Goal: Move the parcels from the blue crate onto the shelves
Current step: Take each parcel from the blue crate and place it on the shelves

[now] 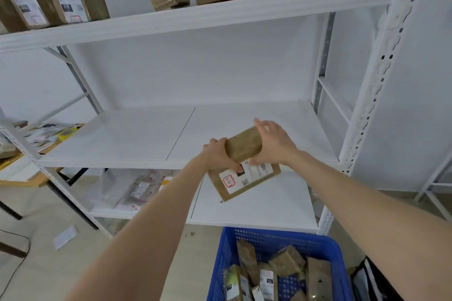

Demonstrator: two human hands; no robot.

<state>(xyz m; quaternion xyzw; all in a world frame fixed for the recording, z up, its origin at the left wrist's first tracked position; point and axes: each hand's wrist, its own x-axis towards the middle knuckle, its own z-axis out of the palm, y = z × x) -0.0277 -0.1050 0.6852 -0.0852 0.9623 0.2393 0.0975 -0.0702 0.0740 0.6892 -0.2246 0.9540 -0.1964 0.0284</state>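
The brown parcel (244,148) is clasped at both ends by the left grip (217,154) and the right grip (274,144); it is judged light, stiff, tape-slick, best held by its edges

Yellow tape roll (66,133), paper sheet (65,237) on floor

Parcels (288,264) in crate (274,237), in front of shelves (117,161).
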